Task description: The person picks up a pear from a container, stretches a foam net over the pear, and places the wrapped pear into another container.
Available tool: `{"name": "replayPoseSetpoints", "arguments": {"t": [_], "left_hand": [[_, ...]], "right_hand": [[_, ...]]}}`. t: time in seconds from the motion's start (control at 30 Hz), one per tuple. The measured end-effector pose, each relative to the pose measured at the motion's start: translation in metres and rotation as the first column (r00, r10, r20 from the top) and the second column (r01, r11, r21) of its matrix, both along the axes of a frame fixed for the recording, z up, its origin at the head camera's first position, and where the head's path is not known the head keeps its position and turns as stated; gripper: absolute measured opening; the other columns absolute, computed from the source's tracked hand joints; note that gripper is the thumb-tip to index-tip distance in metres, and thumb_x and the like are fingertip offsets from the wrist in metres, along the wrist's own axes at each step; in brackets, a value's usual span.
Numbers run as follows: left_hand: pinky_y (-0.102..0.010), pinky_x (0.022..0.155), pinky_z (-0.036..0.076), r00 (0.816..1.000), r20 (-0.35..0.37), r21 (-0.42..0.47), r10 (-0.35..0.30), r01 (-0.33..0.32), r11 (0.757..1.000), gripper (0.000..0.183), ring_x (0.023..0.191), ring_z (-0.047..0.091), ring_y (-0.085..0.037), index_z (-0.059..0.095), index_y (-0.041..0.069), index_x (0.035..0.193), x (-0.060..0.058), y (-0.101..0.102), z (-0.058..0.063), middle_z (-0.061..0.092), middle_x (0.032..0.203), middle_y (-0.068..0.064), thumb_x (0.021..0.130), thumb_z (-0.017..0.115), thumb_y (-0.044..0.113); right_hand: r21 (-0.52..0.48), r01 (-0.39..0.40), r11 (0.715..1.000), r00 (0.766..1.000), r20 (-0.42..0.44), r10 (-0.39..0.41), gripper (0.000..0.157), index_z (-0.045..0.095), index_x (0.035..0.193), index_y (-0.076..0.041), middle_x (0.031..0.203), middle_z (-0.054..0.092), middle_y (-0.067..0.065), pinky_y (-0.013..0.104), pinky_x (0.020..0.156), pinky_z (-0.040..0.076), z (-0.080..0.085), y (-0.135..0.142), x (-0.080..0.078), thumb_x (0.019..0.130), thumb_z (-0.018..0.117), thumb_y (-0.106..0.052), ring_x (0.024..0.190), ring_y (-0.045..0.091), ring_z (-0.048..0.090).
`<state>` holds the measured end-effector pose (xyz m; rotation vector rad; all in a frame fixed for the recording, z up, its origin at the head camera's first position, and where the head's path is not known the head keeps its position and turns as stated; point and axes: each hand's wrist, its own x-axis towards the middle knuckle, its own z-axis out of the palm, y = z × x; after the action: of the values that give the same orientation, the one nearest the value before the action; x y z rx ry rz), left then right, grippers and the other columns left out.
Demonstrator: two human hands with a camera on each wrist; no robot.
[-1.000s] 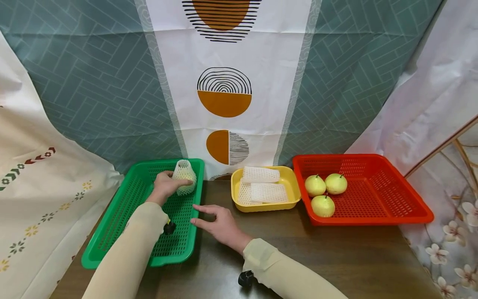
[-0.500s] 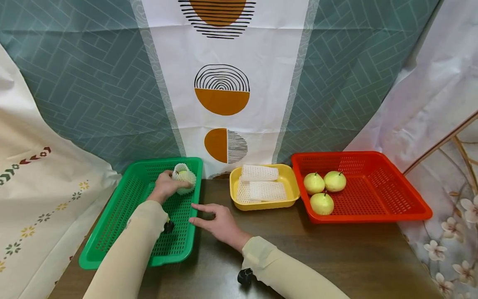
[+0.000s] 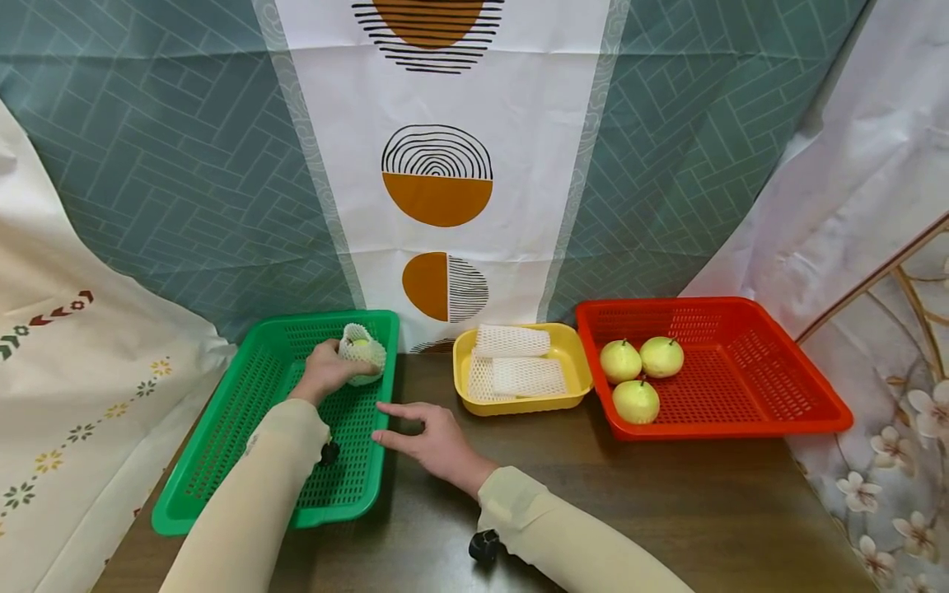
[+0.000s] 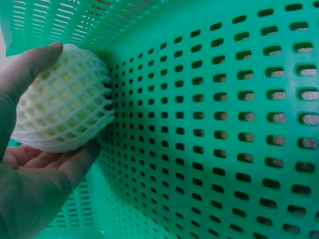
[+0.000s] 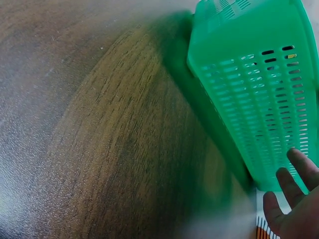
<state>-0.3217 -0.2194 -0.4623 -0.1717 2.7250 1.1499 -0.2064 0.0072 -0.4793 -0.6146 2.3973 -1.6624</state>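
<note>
In the head view my left hand (image 3: 326, 372) holds a pear in a white foam net (image 3: 362, 354) at the back right corner of the green basket (image 3: 343, 461). The net's upper end gapes and shows the yellow-green fruit inside. Seen from the left wrist, the thumb lies across the top of the netted pear (image 4: 67, 99) and the fingers curve beneath it, close to the perforated green plastic. My right hand (image 3: 437, 445) holds nothing. Its fingers and thumb are spread apart beside the basket's right rim, and the right wrist view shows several fingertips near the basket's outer wall (image 5: 259, 99).
A yellow tray (image 3: 534, 405) with several flat white foam nets (image 3: 528, 376) stands in the middle. To its right, a red basket (image 3: 741, 428) contains three bare pears (image 3: 636, 402). Patterned cloths hang behind and at both sides of the brown wooden table (image 3: 578, 494).
The netted pear has tipped and sunk slightly in my left hand, so the net's opening now shows the fruit. My right hand stays beside the basket. The head view has shifted a little.
</note>
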Motion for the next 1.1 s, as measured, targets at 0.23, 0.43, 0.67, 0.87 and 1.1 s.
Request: {"name": "replayPoseSetpoints", "arguments": {"t": [0.23,0.43,0.67,0.87,1.1], "left_hand": [[-0.047,0.089,0.046,1.0,-0.004,0.036,-0.007,0.008,0.999,0.101,0.111,0.05,-0.033,0.025,0.0,0.143,0.003,0.003,0.003,0.046,0.13,-0.019,0.071,0.076,0.05],[-0.047,0.089,0.046,1.0,-0.01,0.055,-0.01,0.011,0.998,0.106,0.114,0.048,-0.034,0.02,0.003,0.145,0.005,0.006,0.008,0.044,0.133,-0.019,0.069,0.077,0.051],[-0.055,0.095,0.041,1.0,-0.015,0.08,-0.005,0.007,0.997,0.115,0.125,0.039,-0.039,0.006,0.007,0.15,0.012,-0.004,0.018,0.029,0.145,-0.024,0.07,0.075,0.054],[-0.058,0.097,0.039,0.999,-0.044,0.1,0.012,-0.007,0.995,0.114,0.129,0.035,-0.042,0.003,0.008,0.15,0.019,-0.007,0.036,0.022,0.149,-0.025,0.073,0.072,0.055],[-0.055,0.096,0.04,0.988,-0.096,0.139,0.121,-0.107,0.985,0.103,0.131,0.033,-0.04,0.007,0.011,0.15,0.027,0.01,0.065,0.021,0.15,-0.022,0.078,0.066,0.056]], "right_hand": [[-0.006,0.001,1.0,1.0,0.003,-0.001,0.041,0.052,0.121,-0.053,0.128,0.053,-0.024,0.05,0.104,0.037,0.001,0.001,0.002,0.081,0.062,-0.057,0.124,0.008,0.047],[0.004,0.002,1.0,1.0,0.006,-0.002,0.041,0.052,0.121,-0.053,0.128,0.052,-0.026,0.049,0.104,0.037,0.003,0.002,0.002,0.081,0.062,-0.057,0.125,0.007,0.046],[0.044,0.015,0.999,0.999,-0.039,-0.014,0.042,0.053,0.12,-0.052,0.127,0.055,-0.022,0.041,0.103,0.04,0.006,-0.001,0.001,0.08,0.063,-0.057,0.123,0.006,0.047],[0.077,0.036,0.996,0.998,-0.06,-0.031,0.045,0.056,0.122,-0.046,0.138,0.048,-0.004,0.043,0.102,0.04,0.012,-0.005,0.001,0.079,0.064,-0.057,0.126,0.012,0.044],[0.018,0.069,0.997,0.997,-0.031,-0.068,0.046,0.056,0.123,-0.045,0.138,0.045,-0.012,0.044,0.103,0.039,0.029,0.011,-0.001,0.08,0.064,-0.057,0.128,0.012,0.041]]}}
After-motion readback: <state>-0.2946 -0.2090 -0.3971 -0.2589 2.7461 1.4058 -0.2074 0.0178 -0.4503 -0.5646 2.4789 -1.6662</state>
